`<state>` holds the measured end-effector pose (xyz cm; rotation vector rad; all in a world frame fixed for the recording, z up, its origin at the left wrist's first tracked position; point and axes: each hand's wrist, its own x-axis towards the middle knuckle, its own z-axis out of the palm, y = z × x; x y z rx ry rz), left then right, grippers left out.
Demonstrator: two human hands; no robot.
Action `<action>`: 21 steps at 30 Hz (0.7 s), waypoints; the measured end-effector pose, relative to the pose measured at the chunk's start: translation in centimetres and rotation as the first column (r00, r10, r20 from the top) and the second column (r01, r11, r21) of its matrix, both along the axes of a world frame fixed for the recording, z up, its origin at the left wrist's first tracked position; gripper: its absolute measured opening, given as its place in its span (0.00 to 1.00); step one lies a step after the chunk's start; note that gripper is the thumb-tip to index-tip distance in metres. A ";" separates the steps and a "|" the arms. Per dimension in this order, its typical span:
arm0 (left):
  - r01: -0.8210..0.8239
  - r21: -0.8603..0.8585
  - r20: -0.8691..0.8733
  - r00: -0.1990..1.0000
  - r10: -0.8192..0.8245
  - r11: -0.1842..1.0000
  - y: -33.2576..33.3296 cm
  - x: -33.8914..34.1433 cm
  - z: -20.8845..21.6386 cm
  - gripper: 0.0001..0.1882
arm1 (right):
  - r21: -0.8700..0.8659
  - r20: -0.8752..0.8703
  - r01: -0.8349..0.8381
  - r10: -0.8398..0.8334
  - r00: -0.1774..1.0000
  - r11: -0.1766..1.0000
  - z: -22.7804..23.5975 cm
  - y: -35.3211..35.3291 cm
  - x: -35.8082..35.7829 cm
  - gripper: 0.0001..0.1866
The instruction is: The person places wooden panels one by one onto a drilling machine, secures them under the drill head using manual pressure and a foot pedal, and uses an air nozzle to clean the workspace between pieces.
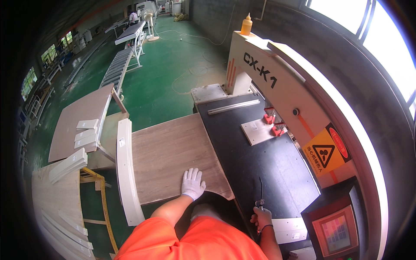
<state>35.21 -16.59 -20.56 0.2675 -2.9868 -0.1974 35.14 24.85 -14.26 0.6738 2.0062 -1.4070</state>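
Note:
My left hand (193, 184), in a white glove, lies flat with fingers spread on a brown wooden board (169, 145). Over the black machine table (260, 162), my right hand (262, 218) is closed around an air blow gun (260, 203). Its thin dark nozzle points away from me; the handle is mostly hidden in my fingers. Beyond it, a pale panel (255, 131) lies on the table beneath two red clamp pads (276, 131). Another pale panel (289, 236) with a label lies close to my right wrist.
Light strips (234, 107) lie at the table's far end. A stack of long white boards (128, 173) stands along the wooden board's left edge. The machine's beam (277, 82) and screen (336, 234) rise on the right. Further left are tables (78, 125) with loose white pieces.

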 end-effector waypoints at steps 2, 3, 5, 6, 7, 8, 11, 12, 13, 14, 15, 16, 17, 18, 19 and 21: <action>0.014 0.001 -0.016 1.000 -0.014 1.000 0.1 -0.2 0.0 0.35 | -0.027 -0.009 0.021 -0.021 1.000 0.999 -1.0 0.4 0.1 0.18; 0.014 0.009 -0.022 1.000 -0.014 1.000 -0.1 0.0 0.0 0.35 | -0.024 0.001 0.031 -0.031 1.000 0.999 -0.9 0.3 0.1 0.18; 0.019 0.028 -0.035 0.999 -0.018 0.999 -0.4 0.2 -0.4 0.35 | -0.015 0.018 0.058 -0.057 0.998 0.998 0.2 -0.4 0.2 0.18; 0.033 0.043 -0.061 0.998 -0.030 0.999 -0.5 0.2 -0.4 0.36 | -0.012 -0.009 0.100 -0.100 0.995 0.995 0.4 -0.7 0.4 0.19; 0.041 0.074 -0.057 0.998 -0.037 0.996 -0.3 -0.1 0.1 0.36 | -0.006 -0.033 0.144 -0.144 0.989 0.990 0.4 -0.8 0.8 0.19; 0.050 0.104 -0.054 0.998 -0.045 0.993 -0.1 -0.3 0.6 0.36 | 0.000 -0.058 0.189 -0.189 0.980 0.982 0.3 -1.1 1.0 0.20; 0.068 0.174 -0.040 0.997 -0.061 0.982 -0.7 -1.9 0.7 0.43 | -0.070 0.022 0.298 -0.297 0.955 0.952 3.3 -3.8 2.8 0.21; 0.081 0.201 -0.051 0.996 -0.072 0.976 -0.5 -3.3 0.6 0.44 | -0.079 0.035 0.277 -0.275 0.961 0.958 2.1 -3.6 3.8 0.21; 0.092 0.228 -0.062 0.995 -0.080 0.969 -0.2 -4.9 0.5 0.46 | -0.013 -0.016 0.243 -0.243 0.970 0.970 1.4 -3.7 4.6 0.21; 0.110 0.269 -0.051 0.994 -0.100 0.957 0.3 -7.1 0.6 0.52 | 0.057 -0.062 0.214 -0.210 0.976 0.975 0.5 -3.6 5.5 0.22; 0.142 0.306 -0.068 0.989 -0.128 0.941 1.1 -9.6 1.0 0.53 | 0.131 -0.103 0.190 -0.178 0.979 0.973 -0.6 -3.5 6.6 0.22; 0.172 0.342 -0.084 0.985 -0.152 0.924 2.1 -12.2 1.8 0.55 | 0.216 -0.114 0.168 -0.146 0.983 0.962 -2.1 -2.5 7.4 0.21; 0.191 0.376 -0.096 0.981 -0.167 0.906 2.8 -14.5 2.6 0.56 | 0.121 -0.130 0.297 -0.281 0.951 0.947 -1.9 -2.9 7.6 0.20; 0.207 0.370 -0.072 0.978 -0.195 0.905 4.2 -17.6 3.8 0.59 | 0.028 -0.138 0.437 -0.430 0.892 0.899 -1.2 -3.2 8.3 0.19; 0.221 0.363 -0.049 0.975 -0.218 0.905 5.4 -20.6 5.1 0.61 | -0.012 -0.121 0.508 -0.505 0.854 0.861 -0.1 -3.5 8.6 0.18; 0.249 0.298 -0.040 0.968 -0.248 0.921 7.2 -26.3 5.9 0.64 | -0.034 -0.072 0.584 -0.584 0.808 0.811 2.1 -3.9 8.8 0.17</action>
